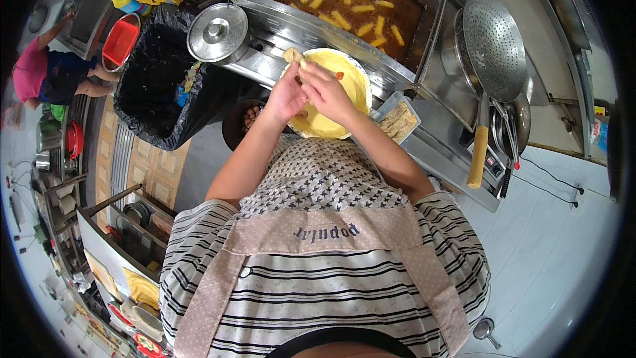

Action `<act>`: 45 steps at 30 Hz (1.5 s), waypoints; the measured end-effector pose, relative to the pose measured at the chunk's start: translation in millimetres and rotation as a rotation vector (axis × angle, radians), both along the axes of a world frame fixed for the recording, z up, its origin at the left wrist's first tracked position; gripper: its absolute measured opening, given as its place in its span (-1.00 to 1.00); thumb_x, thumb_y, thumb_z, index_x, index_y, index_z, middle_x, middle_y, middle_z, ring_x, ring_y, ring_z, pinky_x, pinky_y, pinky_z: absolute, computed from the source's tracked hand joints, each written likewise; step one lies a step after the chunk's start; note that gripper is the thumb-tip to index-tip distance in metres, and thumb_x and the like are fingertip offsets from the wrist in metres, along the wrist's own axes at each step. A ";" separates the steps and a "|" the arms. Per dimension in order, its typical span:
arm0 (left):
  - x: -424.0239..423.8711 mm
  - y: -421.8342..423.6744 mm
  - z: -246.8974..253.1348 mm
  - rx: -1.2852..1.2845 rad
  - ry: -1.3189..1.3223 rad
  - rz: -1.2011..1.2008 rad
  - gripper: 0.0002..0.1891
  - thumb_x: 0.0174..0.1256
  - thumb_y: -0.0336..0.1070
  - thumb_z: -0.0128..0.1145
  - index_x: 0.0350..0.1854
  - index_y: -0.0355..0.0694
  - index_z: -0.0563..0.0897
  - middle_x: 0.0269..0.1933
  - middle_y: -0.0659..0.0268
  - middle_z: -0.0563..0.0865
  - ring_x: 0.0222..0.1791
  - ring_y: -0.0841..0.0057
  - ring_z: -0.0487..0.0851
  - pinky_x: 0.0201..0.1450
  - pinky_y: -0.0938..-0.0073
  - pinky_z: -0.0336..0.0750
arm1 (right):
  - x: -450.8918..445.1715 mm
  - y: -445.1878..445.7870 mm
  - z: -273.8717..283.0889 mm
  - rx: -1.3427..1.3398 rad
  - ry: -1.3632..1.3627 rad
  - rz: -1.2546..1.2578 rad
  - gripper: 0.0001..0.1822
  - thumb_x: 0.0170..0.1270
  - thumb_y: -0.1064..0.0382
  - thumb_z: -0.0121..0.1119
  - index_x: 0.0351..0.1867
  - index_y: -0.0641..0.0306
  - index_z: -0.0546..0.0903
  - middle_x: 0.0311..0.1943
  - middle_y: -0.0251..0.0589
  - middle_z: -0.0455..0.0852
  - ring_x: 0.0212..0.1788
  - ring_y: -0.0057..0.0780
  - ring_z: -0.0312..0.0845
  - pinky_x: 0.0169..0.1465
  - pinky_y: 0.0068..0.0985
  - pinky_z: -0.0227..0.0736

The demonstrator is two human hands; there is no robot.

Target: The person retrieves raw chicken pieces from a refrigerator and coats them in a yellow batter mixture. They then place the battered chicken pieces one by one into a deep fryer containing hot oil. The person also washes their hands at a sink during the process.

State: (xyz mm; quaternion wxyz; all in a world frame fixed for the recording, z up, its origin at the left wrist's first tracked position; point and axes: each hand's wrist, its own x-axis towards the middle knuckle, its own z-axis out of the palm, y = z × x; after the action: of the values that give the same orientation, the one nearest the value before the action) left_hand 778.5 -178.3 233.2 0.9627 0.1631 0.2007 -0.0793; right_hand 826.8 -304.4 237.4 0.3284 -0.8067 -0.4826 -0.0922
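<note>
Both my hands meet over the left part of a bowl of yellow batter (pixel 358 79). A pale, soft-looking piece of food (pixel 293 54) sticks up at the fingertips of my left hand (pixel 289 93). My right hand (pixel 325 90) touches the left one, its fingers against the same piece; which fingers bear it is partly hidden. A small orange-red bit (pixel 339 75) shows beside my right hand. Right of the bowl stands a clear plastic tub of beige, shredded-looking food (pixel 397 122). Beyond the bowl, yellow sticks (pixel 362 8) float in a fryer of brown oil (pixel 303 25).
A lidded steel pot (pixel 218 32) and a bin lined with black plastic (pixel 149 79) stand to the left. A dark pot (pixel 231 124) holds brown round pieces. A perforated skimmer (pixel 494 47) with a wooden handle lies at the right. Another person (pixel 54 72) is at the far left.
</note>
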 end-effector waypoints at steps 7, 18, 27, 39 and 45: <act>-20.5 37.7 2.3 0.360 0.058 -0.104 -0.59 0.42 -0.11 -0.21 0.17 -0.27 0.30 0.00 0.18 0.55 -0.04 0.36 0.58 -0.06 0.33 0.53 | 20.1 -5.3 -42.7 -0.170 0.434 -0.053 -0.79 0.22 0.39 -0.06 -0.23 0.36 0.60 -0.18 0.01 0.59 -0.20 -0.17 0.56 -0.05 -0.27 0.45; -29.1 25.4 7.7 0.140 0.013 0.004 -0.57 0.44 -0.16 -0.27 0.25 -0.26 0.25 0.09 0.11 0.51 -0.12 0.42 0.59 -0.23 0.54 0.58 | -0.8 -8.8 -78.7 -0.408 0.720 0.045 -0.71 0.08 0.37 0.12 -0.11 0.27 0.52 -0.23 -0.14 0.64 -0.23 -0.35 0.59 -0.20 -0.45 0.50; -15.9 -0.7 -14.9 0.234 0.115 -0.179 -0.60 0.42 -0.16 -0.24 0.22 -0.22 0.32 -0.01 0.19 0.57 -0.10 0.42 0.60 -0.10 0.40 0.57 | 27.0 -18.0 18.1 0.035 1.003 -0.095 -0.70 0.26 0.44 -0.07 0.02 0.29 0.50 -0.03 -0.10 0.55 -0.05 -0.44 0.52 -0.04 -0.58 0.49; 1.0 -3.9 -17.3 0.031 0.114 -0.108 -0.61 0.42 -0.15 -0.26 0.13 -0.28 0.41 -0.02 0.16 0.60 -0.07 0.33 0.59 0.03 0.30 0.50 | -1.3 -14.9 44.3 -0.187 0.676 -0.154 -0.54 0.11 0.52 -0.05 0.10 0.18 0.49 0.21 0.00 0.36 -0.07 -0.33 0.59 -0.06 -0.50 0.53; 6.0 -3.2 -24.2 0.184 0.151 -0.123 -0.61 0.42 -0.18 -0.26 0.15 -0.31 0.38 0.04 0.09 0.55 0.00 0.29 0.56 0.04 0.23 0.51 | -13.1 -19.7 11.0 -0.272 0.242 0.072 -0.55 0.16 0.45 -0.11 0.12 0.17 0.47 0.27 -0.03 0.26 0.27 -0.24 0.26 0.24 -0.40 0.31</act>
State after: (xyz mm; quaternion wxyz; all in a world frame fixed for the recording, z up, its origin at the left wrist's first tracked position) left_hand 784.5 -181.6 209.0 0.9192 0.2562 0.2684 -0.1315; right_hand 813.6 -324.1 248.4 0.2753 -0.8311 -0.4760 0.0834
